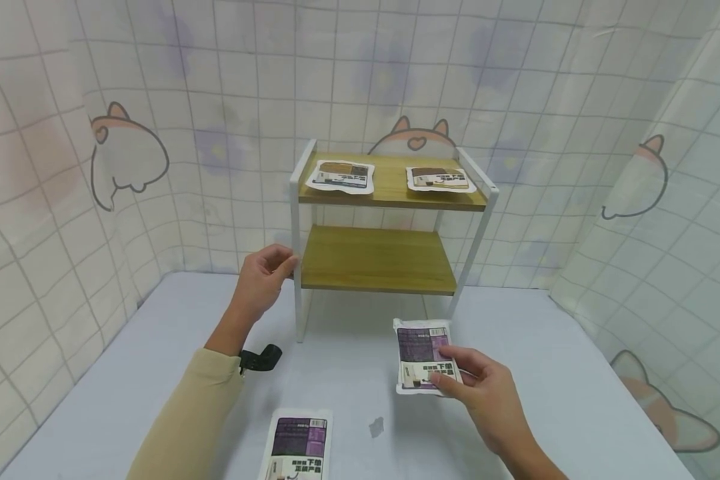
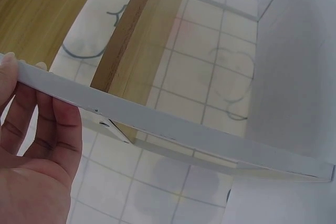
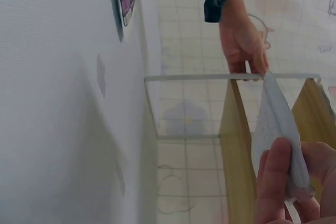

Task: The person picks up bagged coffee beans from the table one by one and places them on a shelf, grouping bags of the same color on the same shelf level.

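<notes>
A flat purple-labelled white packet [image 1: 295,445] lies nearest us on the table. Our two-tier wooden shelf with white metal frame [image 1: 378,260] carries two brown-labelled packets [image 1: 342,176] on top. Our left hand [image 1: 264,279] grips its front post; our right hand [image 1: 480,390] pinches a second purple-labelled packet [image 1: 423,353].

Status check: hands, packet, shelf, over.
Left hand grips the rack's front leg. Right hand pinches purple packet over the table. Lower shelf bare; nothing blocking.

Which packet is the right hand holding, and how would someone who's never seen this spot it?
Start at the two-tier wooden shelf with white legs, standing on the pale table. Just in front of its right front leg is a flat purple and white packet, pinched by the right hand. Unlike the purple packet lying at the near edge, it is the only one in someone's fingers.
</notes>
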The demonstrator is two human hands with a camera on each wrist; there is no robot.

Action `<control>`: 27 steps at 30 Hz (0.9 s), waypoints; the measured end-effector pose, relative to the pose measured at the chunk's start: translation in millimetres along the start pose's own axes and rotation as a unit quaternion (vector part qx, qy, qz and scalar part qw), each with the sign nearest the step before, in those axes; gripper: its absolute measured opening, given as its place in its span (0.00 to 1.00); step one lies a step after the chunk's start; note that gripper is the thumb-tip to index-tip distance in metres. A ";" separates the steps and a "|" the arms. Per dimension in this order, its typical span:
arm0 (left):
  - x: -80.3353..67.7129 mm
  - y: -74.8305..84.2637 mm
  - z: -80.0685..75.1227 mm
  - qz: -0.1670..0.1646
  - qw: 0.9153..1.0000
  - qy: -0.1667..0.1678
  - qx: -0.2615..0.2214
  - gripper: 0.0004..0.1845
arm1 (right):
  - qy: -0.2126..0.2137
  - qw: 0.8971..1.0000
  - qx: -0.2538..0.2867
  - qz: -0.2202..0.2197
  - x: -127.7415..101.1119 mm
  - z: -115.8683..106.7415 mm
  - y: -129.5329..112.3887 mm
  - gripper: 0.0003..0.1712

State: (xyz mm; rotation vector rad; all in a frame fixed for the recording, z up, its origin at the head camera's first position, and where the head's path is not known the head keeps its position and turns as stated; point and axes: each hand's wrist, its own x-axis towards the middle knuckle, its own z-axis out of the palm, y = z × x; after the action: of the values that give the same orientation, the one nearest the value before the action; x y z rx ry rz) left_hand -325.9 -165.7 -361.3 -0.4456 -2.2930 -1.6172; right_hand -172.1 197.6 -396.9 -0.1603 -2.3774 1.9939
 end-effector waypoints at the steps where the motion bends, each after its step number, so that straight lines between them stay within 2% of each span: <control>1: 0.0 0.0 0.0 -0.001 1.000 0.000 0.001 0.15 | -0.001 1.000 0.002 -0.003 0.9 0.2 -0.6 0.33; 15: -0.6 -0.9 1.6 -0.009 1.000 -0.003 -0.007 0.16 | -0.012 0.999 0.040 -0.025 8.6 1.7 -6.3 0.33; 27: -0.2 1.6 0.4 -0.006 1.000 0.001 -0.001 0.15 | -0.002 0.999 0.041 -0.026 20.1 3.8 -11.8 0.33</control>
State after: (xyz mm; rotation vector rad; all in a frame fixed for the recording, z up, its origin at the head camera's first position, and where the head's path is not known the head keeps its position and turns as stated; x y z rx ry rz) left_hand -325.1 -164.8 -360.2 -0.4297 -2.2968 -1.6256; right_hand -193.1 194.0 -386.8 -0.0923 -2.2713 2.0664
